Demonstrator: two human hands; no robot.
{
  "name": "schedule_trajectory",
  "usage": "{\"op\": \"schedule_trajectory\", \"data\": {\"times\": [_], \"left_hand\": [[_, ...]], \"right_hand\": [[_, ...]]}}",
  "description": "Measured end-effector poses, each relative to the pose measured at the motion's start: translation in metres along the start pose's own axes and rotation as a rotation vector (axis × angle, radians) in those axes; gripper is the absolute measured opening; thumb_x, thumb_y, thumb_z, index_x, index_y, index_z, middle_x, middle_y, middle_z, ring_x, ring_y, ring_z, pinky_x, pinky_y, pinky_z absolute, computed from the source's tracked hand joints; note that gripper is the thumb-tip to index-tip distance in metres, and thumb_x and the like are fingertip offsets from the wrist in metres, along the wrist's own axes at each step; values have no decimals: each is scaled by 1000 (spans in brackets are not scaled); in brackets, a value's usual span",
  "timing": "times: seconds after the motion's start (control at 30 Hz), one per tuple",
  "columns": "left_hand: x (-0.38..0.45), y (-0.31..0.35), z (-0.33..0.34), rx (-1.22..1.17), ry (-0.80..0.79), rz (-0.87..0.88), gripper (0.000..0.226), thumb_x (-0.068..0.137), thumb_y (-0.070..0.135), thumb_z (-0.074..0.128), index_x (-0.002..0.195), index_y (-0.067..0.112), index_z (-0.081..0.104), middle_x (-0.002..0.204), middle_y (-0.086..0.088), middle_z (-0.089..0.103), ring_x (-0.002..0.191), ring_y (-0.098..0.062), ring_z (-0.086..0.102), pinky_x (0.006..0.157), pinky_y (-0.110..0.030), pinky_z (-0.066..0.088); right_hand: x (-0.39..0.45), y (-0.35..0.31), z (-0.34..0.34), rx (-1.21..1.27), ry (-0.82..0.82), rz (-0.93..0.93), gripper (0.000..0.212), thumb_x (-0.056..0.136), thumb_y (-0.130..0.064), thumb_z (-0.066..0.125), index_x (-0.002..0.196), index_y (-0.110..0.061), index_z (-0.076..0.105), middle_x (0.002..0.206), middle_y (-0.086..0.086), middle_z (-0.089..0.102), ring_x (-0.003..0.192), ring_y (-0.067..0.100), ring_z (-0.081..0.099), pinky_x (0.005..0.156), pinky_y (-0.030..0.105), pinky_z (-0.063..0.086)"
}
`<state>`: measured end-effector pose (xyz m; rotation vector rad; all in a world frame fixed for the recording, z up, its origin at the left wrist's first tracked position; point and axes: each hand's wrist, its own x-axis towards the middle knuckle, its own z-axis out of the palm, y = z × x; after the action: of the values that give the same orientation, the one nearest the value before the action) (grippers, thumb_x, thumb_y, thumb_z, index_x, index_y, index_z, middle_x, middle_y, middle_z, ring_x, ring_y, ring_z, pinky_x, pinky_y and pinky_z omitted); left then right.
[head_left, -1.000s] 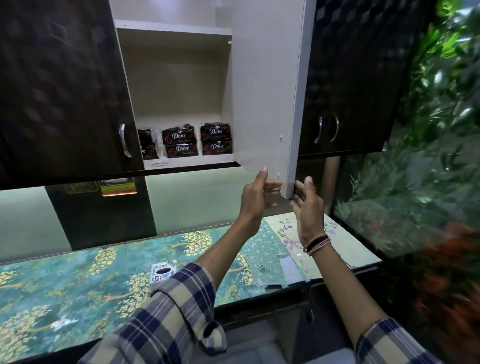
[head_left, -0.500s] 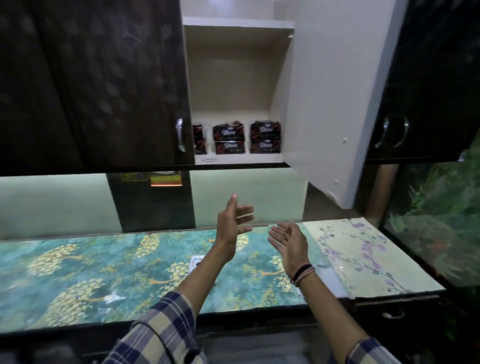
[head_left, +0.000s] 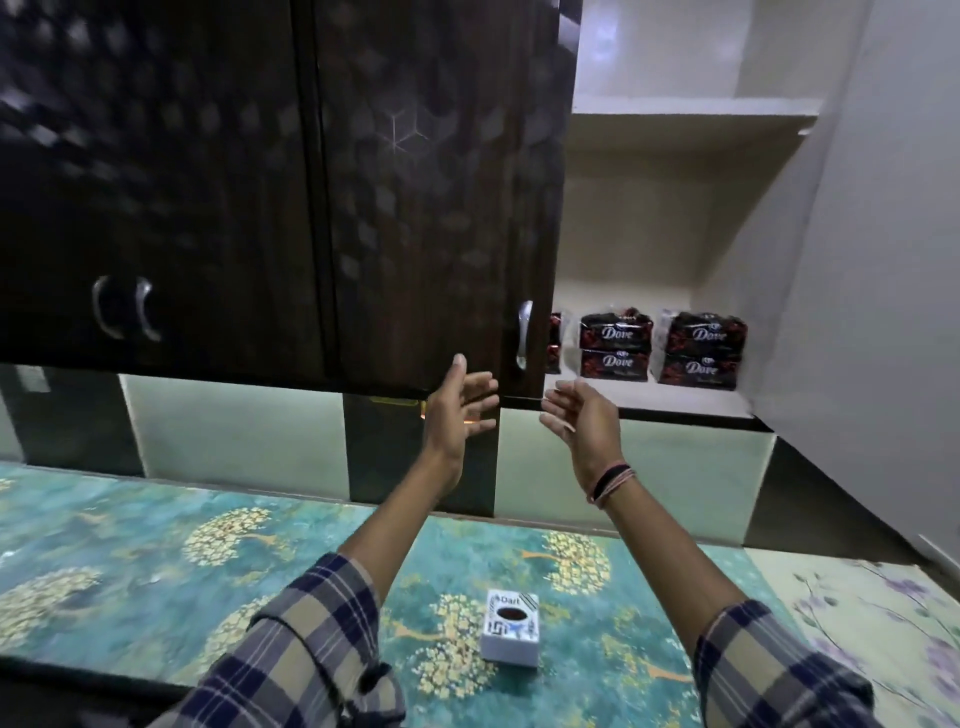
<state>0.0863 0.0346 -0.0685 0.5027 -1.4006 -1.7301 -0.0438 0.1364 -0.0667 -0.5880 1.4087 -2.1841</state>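
An upper cabinet stands open, its white door (head_left: 883, 260) swung out to the right. On its lower shelf (head_left: 675, 402) sit dark Dove packs (head_left: 615, 345), stacked in pairs, with another stack (head_left: 701, 351) to the right. My left hand (head_left: 457, 410) is raised below the closed dark door (head_left: 431, 208), fingers straight, palm facing right, holding nothing. My right hand (head_left: 582, 421) is raised beside it, just below the shelf's front edge, fingers relaxed and empty. The two palms face each other.
A small white Dart box (head_left: 511, 634) lies on the counter, which is covered by a teal mat with gold trees (head_left: 156, 545) and a pale floral mat (head_left: 883, 623) at right. Closed dark cabinet doors with metal handles (head_left: 122, 312) fill the upper left.
Both hands let go of the white door's lower corner, dropped, then rose again toward the shelf. The view swung left, and the open door now stands at the far right.
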Motion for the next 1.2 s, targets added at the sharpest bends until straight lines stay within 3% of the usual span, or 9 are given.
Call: {"op": "schedule_trajectory", "data": {"times": [0.13, 0.27, 0.4, 0.53, 0.67, 0.8, 0.93, 1.03, 1.2], "left_hand": [[37, 12, 10, 31, -47, 60, 61, 105, 56, 38, 138, 10, 63, 142, -9, 66, 130, -26, 62, 104, -48, 53], [64, 14, 22, 35, -126, 59, 64, 105, 55, 39, 148, 10, 54, 154, -9, 55, 143, -25, 51, 112, -51, 46], [81, 7, 28, 46, -212, 29, 67, 105, 57, 38, 155, 13, 46, 160, -9, 48, 148, -24, 45, 115, -51, 41], [86, -7, 29, 61, -271, 22, 65, 106, 56, 36, 158, 18, 40, 161, -8, 46, 148, -22, 44, 115, -50, 41], [83, -14, 30, 34, -262, 36, 61, 107, 55, 36, 156, 20, 40, 160, -6, 45, 147, -18, 43, 115, -50, 44], [60, -13, 28, 35, -205, 88, 57, 109, 50, 34, 152, 16, 45, 153, -6, 50, 133, -11, 47, 112, -49, 48], [11, -15, 3, -128, -77, 97, 55, 108, 51, 34, 141, 14, 60, 147, -7, 62, 134, -15, 57, 108, -44, 51], [-37, -26, -15, -213, 22, 101, 50, 109, 49, 36, 125, 15, 70, 134, -4, 72, 130, -16, 64, 105, -46, 53], [-109, -22, -57, -249, 175, 135, 57, 109, 49, 35, 134, 7, 64, 139, -10, 68, 131, -21, 64, 105, -45, 53]], "right_hand": [[43, -14, 19, -147, 30, -120, 24, 99, -5, 46, 111, -12, 65, 103, 6, 68, 98, 21, 63, 78, 30, 53], [78, -11, 26, -411, 33, -156, 38, 93, 10, 41, 118, -8, 64, 104, 5, 69, 97, 22, 63, 79, 33, 55], [94, -5, 33, -542, -21, -173, 37, 95, 14, 42, 122, 1, 65, 112, 12, 70, 92, 15, 66, 72, 14, 52], [109, 9, 29, -640, -7, -239, 33, 98, 2, 49, 123, -6, 69, 123, 14, 70, 113, 28, 67, 100, 38, 54], [114, 21, 28, -701, 59, -258, 38, 93, -5, 52, 123, -18, 71, 124, 9, 72, 114, 28, 67, 104, 46, 52], [69, 10, 30, -697, 30, -284, 37, 98, -1, 51, 129, -12, 68, 118, 4, 72, 107, 18, 65, 101, 32, 51], [14, 12, 22, -642, -84, -336, 33, 96, -6, 55, 126, -12, 68, 116, 6, 75, 108, 19, 69, 100, 38, 55], [-26, 19, 24, -606, -156, -377, 29, 90, -22, 59, 117, -20, 72, 110, -2, 76, 105, 13, 71, 97, 42, 57], [-102, 31, 56, -461, -221, -462, 18, 98, -21, 58, 105, -16, 73, 95, -8, 72, 84, -2, 63, 79, 20, 52]]}}
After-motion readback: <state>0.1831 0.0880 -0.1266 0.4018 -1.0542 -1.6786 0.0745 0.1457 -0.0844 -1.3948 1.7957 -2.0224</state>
